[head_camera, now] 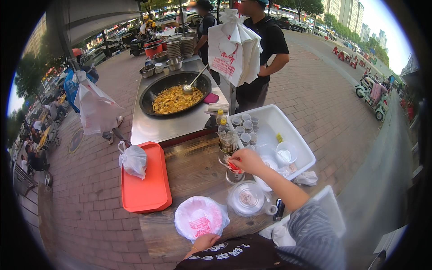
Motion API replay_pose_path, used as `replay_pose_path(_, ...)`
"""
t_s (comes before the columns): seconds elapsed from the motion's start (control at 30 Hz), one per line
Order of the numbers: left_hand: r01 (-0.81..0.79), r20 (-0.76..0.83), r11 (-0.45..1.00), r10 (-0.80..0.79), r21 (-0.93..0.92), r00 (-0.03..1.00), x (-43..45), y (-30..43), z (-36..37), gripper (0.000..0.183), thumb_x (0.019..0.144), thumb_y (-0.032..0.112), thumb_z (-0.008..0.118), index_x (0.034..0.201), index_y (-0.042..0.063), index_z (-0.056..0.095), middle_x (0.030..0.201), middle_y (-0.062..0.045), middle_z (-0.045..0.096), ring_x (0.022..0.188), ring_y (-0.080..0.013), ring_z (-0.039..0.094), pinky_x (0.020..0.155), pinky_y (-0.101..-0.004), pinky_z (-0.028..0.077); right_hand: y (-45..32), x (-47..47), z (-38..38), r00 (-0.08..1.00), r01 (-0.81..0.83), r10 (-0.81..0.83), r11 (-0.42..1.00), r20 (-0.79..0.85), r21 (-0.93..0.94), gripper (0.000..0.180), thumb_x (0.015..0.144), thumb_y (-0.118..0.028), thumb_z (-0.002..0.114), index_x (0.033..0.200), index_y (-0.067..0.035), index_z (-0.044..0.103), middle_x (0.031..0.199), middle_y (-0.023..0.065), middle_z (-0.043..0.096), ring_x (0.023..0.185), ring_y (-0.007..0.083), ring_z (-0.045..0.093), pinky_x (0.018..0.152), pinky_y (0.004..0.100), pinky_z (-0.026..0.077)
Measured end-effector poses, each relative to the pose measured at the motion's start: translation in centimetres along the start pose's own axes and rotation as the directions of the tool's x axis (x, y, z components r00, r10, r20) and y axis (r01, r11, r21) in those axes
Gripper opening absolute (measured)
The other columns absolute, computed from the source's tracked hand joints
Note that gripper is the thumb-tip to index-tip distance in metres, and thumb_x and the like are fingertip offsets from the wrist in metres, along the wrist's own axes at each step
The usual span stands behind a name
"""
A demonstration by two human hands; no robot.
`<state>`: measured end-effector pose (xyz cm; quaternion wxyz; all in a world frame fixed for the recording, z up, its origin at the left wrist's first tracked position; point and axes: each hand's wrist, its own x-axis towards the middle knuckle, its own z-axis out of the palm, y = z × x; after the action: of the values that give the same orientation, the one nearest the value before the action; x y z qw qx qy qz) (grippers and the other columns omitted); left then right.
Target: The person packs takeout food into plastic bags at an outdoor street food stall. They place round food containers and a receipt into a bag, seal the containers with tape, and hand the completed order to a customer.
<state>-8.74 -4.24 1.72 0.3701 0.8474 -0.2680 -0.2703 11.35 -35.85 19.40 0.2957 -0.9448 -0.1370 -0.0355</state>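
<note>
My right hand [248,161] reaches over a perforated metal holder [235,176], its fingers at the small red-and-white packets [234,166] standing in it. Whether it grips one cannot be told. My left hand [206,242] rests at the near rim of a round bowl lined with a white plastic bag [201,217] bearing red print; its fingertips are partly hidden. Right of that bowl sits a stack of clear plastic lids in a bag [248,198]. Behind the packets stands another metal holder [225,152] with wrapped utensils, beside yellow-capped bottles [222,125].
A white tub [305,152] holds small lidded cups and containers. On the left, an orange tray [145,195] carries a tied plastic bag [134,161]. Beyond are a large wok of food [177,99] with a ladle [188,89], hanging white bags [234,50] and a person in black [270,44].
</note>
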Motion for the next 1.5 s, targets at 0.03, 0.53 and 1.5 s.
replay_pose_path(0.03,0.015,0.003,1.000,-0.015,-0.003,1.000,-0.2,0.0,-0.1,0.030,0.091,0.033,0.051,0.095,0.008,0.066,0.083,-0.016,0.065,0.079,-0.0342,0.062,0.070,-0.0409,0.048,-0.1,3.6,-0.6,0.944,0.092,-0.156,0.970,-0.290,-0.224,0.014,0.077,-0.020,0.066,0.080,-0.007,0.068,0.079,0.0088,0.065,0.077,0.0296,0.060,0.067,0.0395,0.047)
replay_pose_path(0.53,0.105,-0.287,0.993,-0.116,-0.053,0.951,-1.0,-2.4,-2.2,0.026,0.089,0.030,0.054,0.089,0.007,0.067,0.081,-0.014,0.065,0.076,-0.0320,0.063,0.066,-0.0398,0.049,5.6,23.5,-11.4,0.732,-0.123,-0.532,0.510,-0.425,-0.851,0.011,0.069,-0.017,0.061,0.065,-0.007,0.064,0.071,0.0066,0.058,0.076,0.0233,0.055,0.070,0.0365,0.039)
replay_pose_path(1.5,-0.040,-0.069,0.130,-0.220,-0.991,0.973,6.3,5.9,-12.8,0.027,0.090,0.015,0.058,0.112,0.000,0.054,0.109,-0.009,0.062,0.095,-0.0158,0.061,0.086,-0.0300,0.048,-14.5,-9.4,11.9,0.912,0.164,-0.275,0.925,0.306,0.342,0.018,0.077,-0.017,0.063,0.090,-0.006,0.069,0.088,0.0120,0.066,0.083,0.0296,0.062,0.075,0.0383,0.048)
